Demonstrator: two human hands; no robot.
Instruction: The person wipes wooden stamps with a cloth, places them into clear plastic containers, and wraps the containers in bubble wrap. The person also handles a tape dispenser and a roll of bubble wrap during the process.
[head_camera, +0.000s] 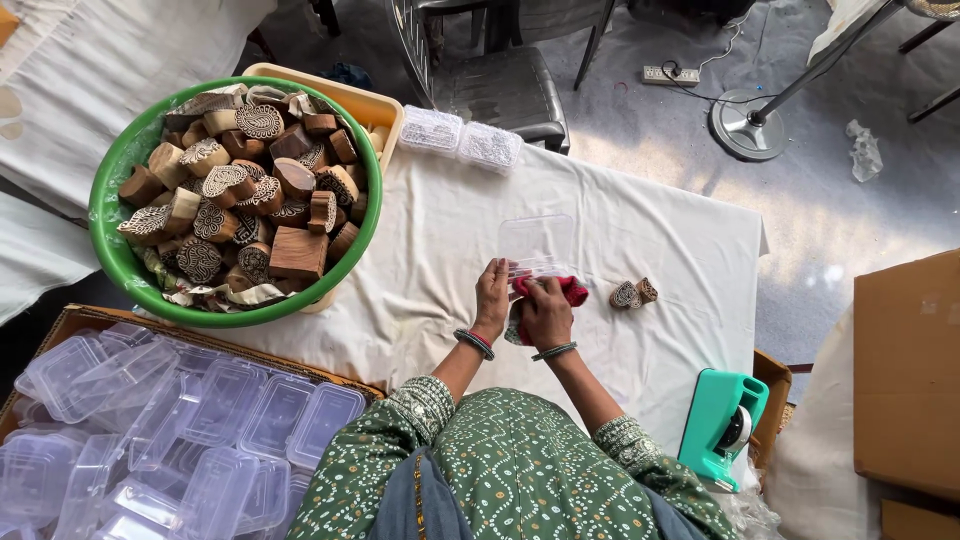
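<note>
Hands are working together just over the cloth-covered counter: the left hand is steadying a clear plastic box with fingers pinching its edge, while the right hand, fingers curled, is gripping a red cloth. Packing seems barely begun; two carved wooden blocks are waiting beside, and the green basin beyond is sitting heaped full.

Box at left hand: clear plastic, glossy
Cloth under right hand: red fabric, matt
Table cover: white cloth, creased, matt
Stamp blocks: carved wood, rough faces
Basin: green plastic, smooth
Tape dispenser: teal plastic, slight sheen
Bangles: look like metal
</note>
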